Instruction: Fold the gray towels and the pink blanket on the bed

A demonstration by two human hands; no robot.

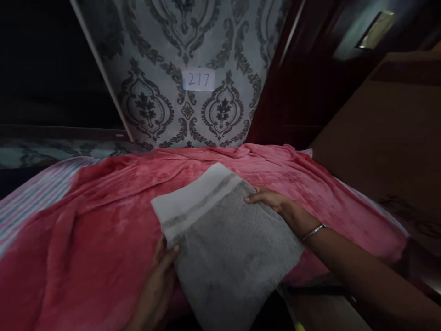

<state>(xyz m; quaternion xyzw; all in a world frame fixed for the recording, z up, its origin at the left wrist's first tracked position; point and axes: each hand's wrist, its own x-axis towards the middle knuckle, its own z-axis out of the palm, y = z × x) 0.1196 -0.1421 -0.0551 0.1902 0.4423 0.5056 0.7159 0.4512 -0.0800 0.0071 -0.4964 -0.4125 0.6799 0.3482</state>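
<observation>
A grey towel (230,239) with a white striped band along its far end hangs between my two hands, tilted over the front of a pink blanket (113,234). My left hand (160,276) grips its left edge, thumb on top and the fingers mostly hidden beneath. At the right edge, just below the white band, my right hand (270,200) pinches the towel with the thumb on top. A metal bangle (313,232) circles my right wrist. The towel's near end runs out of view at the bottom.
Striped cloth (41,193) shows under the blanket at the left. Behind stands a patterned wall with a paper marked 277 (199,79). A large cardboard box (386,133) is at the right, beside a dark red door (292,92). A dark screen (51,69) fills the upper left.
</observation>
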